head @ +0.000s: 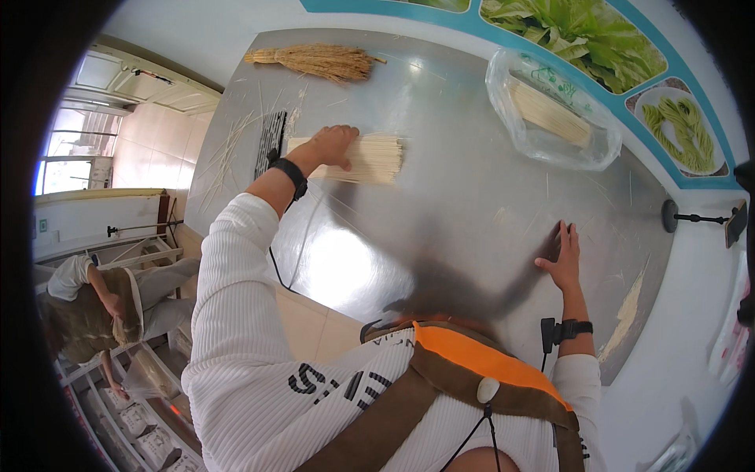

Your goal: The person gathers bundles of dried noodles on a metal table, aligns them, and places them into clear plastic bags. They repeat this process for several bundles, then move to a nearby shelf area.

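My left hand [331,147] lies across a flat bundle of dried noodles [377,159] on the metal tabletop [448,171]. Its thumb and bent fingers touch the strands; whether they grip them I cannot tell. The hand hides the middle of the bundle, whose right ends look roughly even. Just left of that bundle is a dark, speckled flat strip [270,141]. My right hand [563,259] is over the table's right part with nothing in it, thumb apart from the fingers. A clear plastic bag [601,147] with another noodle bundle [548,112] in it rests at the back right.
A straw hand broom [324,62] lies at the back left. Loose strands [227,153] are scattered at the left, and broken bits [625,312] along the right edge. A black stand [669,216] is by the right wall. Another person [100,307] bends over packed goods at the lower left.
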`<state>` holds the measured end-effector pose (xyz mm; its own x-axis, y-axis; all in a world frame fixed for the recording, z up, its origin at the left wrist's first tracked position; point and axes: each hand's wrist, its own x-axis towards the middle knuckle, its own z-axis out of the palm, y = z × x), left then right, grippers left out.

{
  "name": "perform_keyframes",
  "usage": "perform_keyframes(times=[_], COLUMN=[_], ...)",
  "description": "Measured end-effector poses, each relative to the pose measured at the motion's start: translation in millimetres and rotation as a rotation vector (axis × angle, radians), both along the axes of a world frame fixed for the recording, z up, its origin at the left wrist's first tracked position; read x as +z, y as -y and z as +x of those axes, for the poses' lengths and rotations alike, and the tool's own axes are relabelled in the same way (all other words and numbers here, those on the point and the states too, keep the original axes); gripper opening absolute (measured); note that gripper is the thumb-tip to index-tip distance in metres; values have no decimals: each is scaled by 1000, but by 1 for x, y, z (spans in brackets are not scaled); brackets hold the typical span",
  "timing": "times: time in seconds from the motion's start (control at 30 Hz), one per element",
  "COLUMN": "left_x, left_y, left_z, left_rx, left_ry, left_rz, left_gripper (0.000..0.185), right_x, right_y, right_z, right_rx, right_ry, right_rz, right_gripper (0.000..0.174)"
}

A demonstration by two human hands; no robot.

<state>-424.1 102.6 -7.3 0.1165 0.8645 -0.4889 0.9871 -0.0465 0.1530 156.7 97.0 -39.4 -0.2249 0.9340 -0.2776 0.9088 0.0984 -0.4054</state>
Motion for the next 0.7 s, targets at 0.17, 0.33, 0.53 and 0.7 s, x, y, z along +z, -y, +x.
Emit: perform_keyframes(times=[0.17,0.33,0.53,0.7], left_x=[-4,-2,14,40], left_y=[14,22,13,7], left_z=[6,8,1,-5], left_rx=[38,107,157,231], left_ry=[22,22,64,205], left_rz=[-66,46,18,-49], left_gripper=[46,43,42,44], right_x=[-1,-3,-4,-5], right_y=[-1,-1,-1,-3], right_z=[2,2,2,3], right_rx=[7,-1,3,0], right_ry=[-44,1,7,-7], right_rz=[8,2,6,-12], right_gripper=[113,113,112,112])
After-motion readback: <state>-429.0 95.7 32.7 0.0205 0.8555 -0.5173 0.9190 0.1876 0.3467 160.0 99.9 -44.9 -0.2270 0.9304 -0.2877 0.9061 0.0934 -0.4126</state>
